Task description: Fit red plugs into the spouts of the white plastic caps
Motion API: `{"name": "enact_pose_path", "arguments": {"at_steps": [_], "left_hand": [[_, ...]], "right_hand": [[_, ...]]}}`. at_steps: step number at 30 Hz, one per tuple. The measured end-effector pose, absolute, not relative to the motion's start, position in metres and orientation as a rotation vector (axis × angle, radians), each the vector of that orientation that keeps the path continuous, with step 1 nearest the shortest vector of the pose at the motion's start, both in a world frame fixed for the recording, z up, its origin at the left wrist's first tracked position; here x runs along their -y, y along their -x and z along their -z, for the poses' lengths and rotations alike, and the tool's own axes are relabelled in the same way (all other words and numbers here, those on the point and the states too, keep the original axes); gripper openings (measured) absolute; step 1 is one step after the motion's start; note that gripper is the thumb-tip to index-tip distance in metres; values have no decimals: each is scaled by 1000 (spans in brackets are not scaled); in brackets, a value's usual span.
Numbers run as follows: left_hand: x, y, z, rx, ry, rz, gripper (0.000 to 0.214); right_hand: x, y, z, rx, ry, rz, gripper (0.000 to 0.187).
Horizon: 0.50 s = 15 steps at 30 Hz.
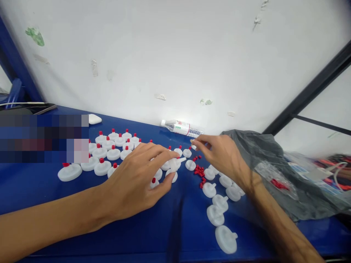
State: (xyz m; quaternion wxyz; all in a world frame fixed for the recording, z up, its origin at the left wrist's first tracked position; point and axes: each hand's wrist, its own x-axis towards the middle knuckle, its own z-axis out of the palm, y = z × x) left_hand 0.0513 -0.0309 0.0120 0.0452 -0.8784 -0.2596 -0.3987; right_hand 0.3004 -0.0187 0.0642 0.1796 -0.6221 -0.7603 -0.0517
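Observation:
My left hand reaches over the blue table, its thumb and index finger around a white plastic nozzle cap whose narrow spout points right. No red plug shows on that spout. My right hand is closed in a pinch just beyond it; what its fingertips hold is too small to make out. Below the right hand lies a small pile of red plugs. Left of and behind my left hand stand several white caps with red plugs on their spouts. Bare white caps lie around my right forearm.
A clear plastic bottle lies against the white wall. On the right, a dark grey bag bears a clear bag with red pieces. A white rounded object sits at the back left, beside a blurred-out patch.

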Motion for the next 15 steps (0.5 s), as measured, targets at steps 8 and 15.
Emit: {"name": "enact_pose_path", "arguments": {"at_steps": [8,15], "left_hand": [[33,-51,-11,814,2720,1140,27],[31,-51,-9,842,2726,1144,29]], "right_hand": [[0,-324,-37,2225,2167,239,12],[2,-322,-41,2185,2107,225,14]]}}
